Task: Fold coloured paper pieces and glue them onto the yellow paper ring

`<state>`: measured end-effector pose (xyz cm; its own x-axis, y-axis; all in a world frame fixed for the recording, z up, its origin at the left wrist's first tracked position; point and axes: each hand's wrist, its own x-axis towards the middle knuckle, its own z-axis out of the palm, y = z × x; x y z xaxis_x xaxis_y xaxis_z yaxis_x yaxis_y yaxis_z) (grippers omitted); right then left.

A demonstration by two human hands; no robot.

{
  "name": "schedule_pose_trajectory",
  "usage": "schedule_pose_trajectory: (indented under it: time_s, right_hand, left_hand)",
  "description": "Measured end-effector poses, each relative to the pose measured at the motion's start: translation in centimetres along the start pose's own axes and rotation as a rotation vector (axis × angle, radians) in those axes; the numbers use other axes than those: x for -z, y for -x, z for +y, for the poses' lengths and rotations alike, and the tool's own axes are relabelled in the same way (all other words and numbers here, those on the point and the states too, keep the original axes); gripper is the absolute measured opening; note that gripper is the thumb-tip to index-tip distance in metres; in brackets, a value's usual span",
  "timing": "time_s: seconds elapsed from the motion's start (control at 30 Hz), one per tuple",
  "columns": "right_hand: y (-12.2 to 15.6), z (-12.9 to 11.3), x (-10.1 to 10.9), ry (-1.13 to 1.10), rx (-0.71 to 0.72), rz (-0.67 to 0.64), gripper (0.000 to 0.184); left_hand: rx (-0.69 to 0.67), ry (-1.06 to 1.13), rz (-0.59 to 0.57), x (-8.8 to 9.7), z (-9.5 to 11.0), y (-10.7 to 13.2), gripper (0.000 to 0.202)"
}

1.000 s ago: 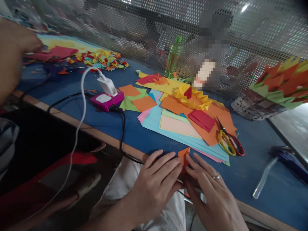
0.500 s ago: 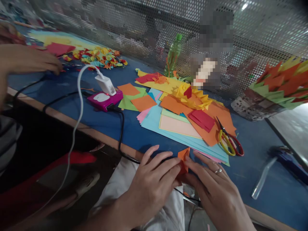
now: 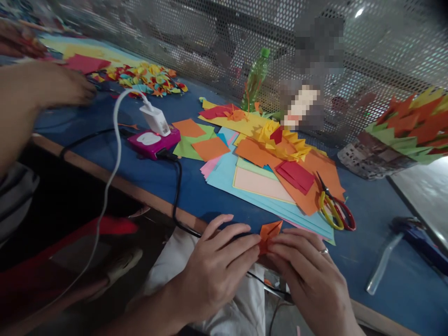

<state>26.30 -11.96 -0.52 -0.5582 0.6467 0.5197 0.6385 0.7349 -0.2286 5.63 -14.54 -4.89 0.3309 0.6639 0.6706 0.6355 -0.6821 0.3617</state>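
A small folded orange paper piece (image 3: 269,231) sits at the near edge of the blue table (image 3: 196,191). My left hand (image 3: 219,268) pinches its left side with thumb and forefinger. From the right, my right hand (image 3: 310,275), a ring on one finger, grips the same piece with curled fingers. Both hands meet over the table's wooden edge, above my lap.
Stacked coloured paper sheets (image 3: 269,182) lie behind my hands, with scissors (image 3: 332,210) to their right. A pink device (image 3: 154,140) with white charger (image 3: 156,119) and cables sits left. Another person's hand (image 3: 66,86) works at far left. A green bottle (image 3: 255,79), basket (image 3: 374,158) and glue gun (image 3: 416,238) stand around.
My right fingers curled in tighter on the orange piece, which has tipped flatter. The other person's hand at far left shifted slightly along the table.
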Motion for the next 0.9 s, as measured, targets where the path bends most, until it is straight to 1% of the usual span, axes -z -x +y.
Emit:
schedule_pose_trajectory:
  time_s: [0.1,0.2,0.3,0.4,0.5,0.6,0.73,0.83,0.9]
  right_hand:
    - [-0.2,0.3,0.3,-0.095,-0.094,-0.081,0.012]
    - [-0.5,0.8,0.5,-0.169,-0.195,-0.178,0.008]
    - [-0.6,1.1,0.5,-0.201,-0.272,-0.245,0.006]
    - [-0.8,1.0,0.4,-0.206,-0.314,-0.283,0.009]
    - [-1.0,1.0,0.3,-0.194,-0.318,-0.293,0.011]
    - [-1.1,1.1,0.2,-0.172,-0.285,-0.294,0.011]
    - [-1.0,1.3,-0.2,-0.133,-0.261,-0.276,0.008]
    - [-1.1,1.2,-0.4,-0.11,-0.281,-0.234,0.01]
    - [-1.3,1.1,-0.5,-0.105,-0.289,-0.216,0.012]
  left_hand:
    - [-0.086,-0.011,-0.043,0.0,-0.6,0.4,0.027]
    - [-0.151,-0.028,-0.048,0.0,-1.0,0.5,0.028]
    - [-0.185,-0.021,-0.066,0.3,-1.2,0.3,0.026]
    - [-0.208,-0.02,-0.096,0.7,-1.3,0.1,0.026]
    - [-0.231,-0.017,-0.102,0.9,-1.5,0.1,0.028]
    - [-0.238,-0.017,-0.105,1.0,-1.7,-0.1,0.028]
    - [-0.236,-0.044,-0.15,1.2,-1.9,-0.7,0.033]
    - [-0.237,-0.078,-0.203,1.4,-1.9,-1.2,0.036]
    - [-0.236,-0.096,-0.241,1.5,-2.0,-1.4,0.035]
